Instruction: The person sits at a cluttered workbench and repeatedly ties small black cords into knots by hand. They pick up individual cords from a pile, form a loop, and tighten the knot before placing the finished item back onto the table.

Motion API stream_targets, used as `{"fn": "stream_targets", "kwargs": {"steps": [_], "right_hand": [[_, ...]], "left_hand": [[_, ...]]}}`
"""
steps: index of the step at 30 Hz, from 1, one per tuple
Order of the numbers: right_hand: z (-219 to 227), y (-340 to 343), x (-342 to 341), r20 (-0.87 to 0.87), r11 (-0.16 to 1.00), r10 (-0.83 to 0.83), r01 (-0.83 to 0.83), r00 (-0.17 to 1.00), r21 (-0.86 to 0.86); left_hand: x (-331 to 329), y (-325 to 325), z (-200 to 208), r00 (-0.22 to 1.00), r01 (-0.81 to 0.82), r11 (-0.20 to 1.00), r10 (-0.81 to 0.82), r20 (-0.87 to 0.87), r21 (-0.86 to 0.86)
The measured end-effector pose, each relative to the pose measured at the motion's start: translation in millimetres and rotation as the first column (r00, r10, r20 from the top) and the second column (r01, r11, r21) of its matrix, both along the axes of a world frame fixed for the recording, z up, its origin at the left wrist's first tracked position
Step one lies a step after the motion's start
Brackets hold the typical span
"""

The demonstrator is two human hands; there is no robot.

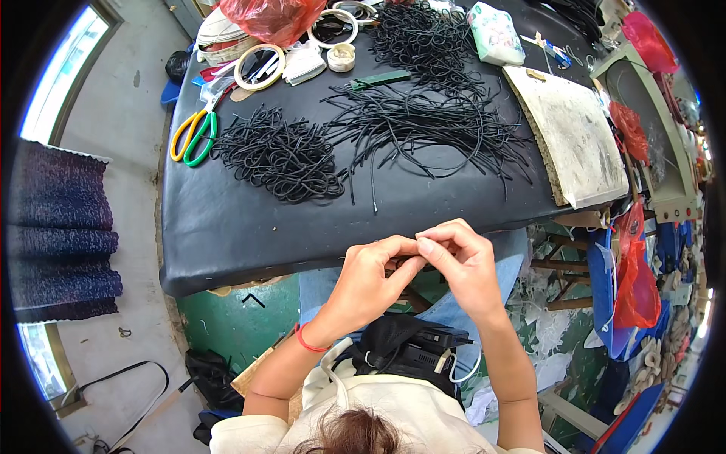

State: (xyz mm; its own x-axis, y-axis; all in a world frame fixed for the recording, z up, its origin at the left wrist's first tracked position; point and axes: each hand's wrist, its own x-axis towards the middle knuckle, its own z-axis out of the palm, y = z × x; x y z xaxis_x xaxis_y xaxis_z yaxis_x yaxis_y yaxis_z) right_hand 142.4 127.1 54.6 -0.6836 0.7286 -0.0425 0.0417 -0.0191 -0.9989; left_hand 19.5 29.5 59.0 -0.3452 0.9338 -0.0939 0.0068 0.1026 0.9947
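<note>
My left hand (370,274) and my right hand (463,263) meet over my lap, just off the near edge of the black-covered table (249,234). The fingertips of both are pinched together. Whatever they hold, if anything, is too small or too hidden to make out. Beyond them on the table lies a spread of loose black cords (431,136). To its left sits a pile of looped black cords (280,159). A larger heap of black cord loops (423,41) is farther back.
Scissors with yellow and green handles (200,138) lie at the left edge. Tape rolls (259,66), a small round tub (341,57) and a green-handled tool (380,79) are behind the cords. A stained board (569,140) and a tissue pack (495,34) stand at the right.
</note>
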Motion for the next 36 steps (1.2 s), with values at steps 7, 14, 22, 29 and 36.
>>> {"fn": "stream_targets", "kwargs": {"steps": [7, 14, 22, 29, 36], "right_hand": [[0, 1, -7, -0.018, 0.955, -0.093, 0.084, 0.995, -0.286], [0, 9, 11, 0.149, 0.901, -0.077, 0.133, 0.986, -0.413], [2, -7, 8, 0.034, 0.973, 0.043, -0.034, 0.999, -0.228], [1, -9, 7, 0.0, 0.966, -0.039, 0.037, 0.999, -0.256], [-11, -4, 3, 0.033, 0.957, -0.14, 0.144, 0.99, -0.253]], "left_hand": [[-6, -4, 4, 0.965, 0.234, 0.971, -0.237, -0.112, -0.04], [-8, -8, -2, 0.991, 0.128, 0.99, -0.126, 0.049, -0.051], [-10, -7, 4, 0.978, 0.206, 0.966, -0.199, 0.055, -0.159], [5, -12, -9, 0.878, 0.13, 0.989, -0.079, 0.473, -0.075], [19, -21, -19, 0.95, 0.105, 0.994, -0.094, 0.299, -0.022]]}}
